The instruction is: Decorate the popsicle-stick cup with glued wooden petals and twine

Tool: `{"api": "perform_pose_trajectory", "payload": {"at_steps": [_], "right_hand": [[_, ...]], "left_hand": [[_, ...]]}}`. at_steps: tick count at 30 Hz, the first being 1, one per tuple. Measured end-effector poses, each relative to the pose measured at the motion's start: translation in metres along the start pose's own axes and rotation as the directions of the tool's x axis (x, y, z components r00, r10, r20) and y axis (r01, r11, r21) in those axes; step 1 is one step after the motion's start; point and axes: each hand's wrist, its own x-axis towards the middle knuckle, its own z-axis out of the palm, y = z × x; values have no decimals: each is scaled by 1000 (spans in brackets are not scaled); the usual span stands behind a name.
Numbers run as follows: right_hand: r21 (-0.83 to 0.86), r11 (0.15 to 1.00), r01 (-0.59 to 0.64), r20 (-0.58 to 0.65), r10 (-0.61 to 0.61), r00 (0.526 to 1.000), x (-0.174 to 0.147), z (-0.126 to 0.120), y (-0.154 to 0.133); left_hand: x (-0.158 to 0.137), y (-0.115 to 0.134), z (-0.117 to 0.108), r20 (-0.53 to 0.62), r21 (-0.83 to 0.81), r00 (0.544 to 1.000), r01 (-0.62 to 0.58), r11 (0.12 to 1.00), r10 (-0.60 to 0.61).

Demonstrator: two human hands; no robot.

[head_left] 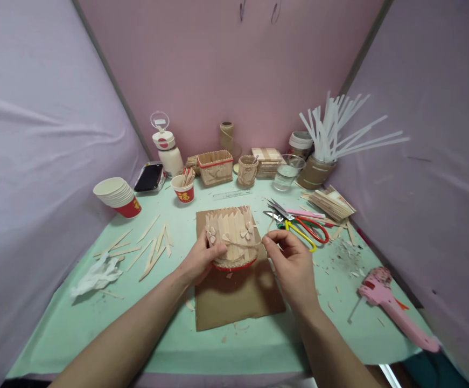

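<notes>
A paper cup clad in wooden sticks (231, 235) lies on its side on a brown cardboard sheet (234, 302), its red rim toward me. Small stick flowers decorate it and jute twine (240, 245) runs around its middle. My left hand (200, 261) grips the cup's left side. My right hand (291, 264) pinches the twine's end at the cup's right side.
Scissors with red, yellow and pink handles (299, 223) lie right of the cup. A pink glue gun (391, 310) rests at the right edge. Loose wooden sticks (149, 248), crumpled tissue (95, 276), stacked paper cups (118, 196), finished stick baskets (215, 167), a twine spool (226, 136), white glue sticks in a jar (331, 140) stand around.
</notes>
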Motion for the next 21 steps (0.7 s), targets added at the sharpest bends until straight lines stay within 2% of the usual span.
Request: {"api": "perform_pose_trajectory", "payload": {"at_steps": [7,11,16,21], "right_hand": [[-56,986,155,32,-154,988,-3,5,2],[-29,982,185,72,-182,981,-4,7,1],[20,979,201,80,-202,976,-4,9,1],[11,971,237,100,-237,966,-4,12,-1]], "left_hand": [[0,3,0,110,-25,986,126,992,-123],[1,3,-5,162,-81,972,187,979,-172],[3,1,-10,163,-190,973,192,963,-162],[4,0,-13,156,-192,963,246,950,-219]]}}
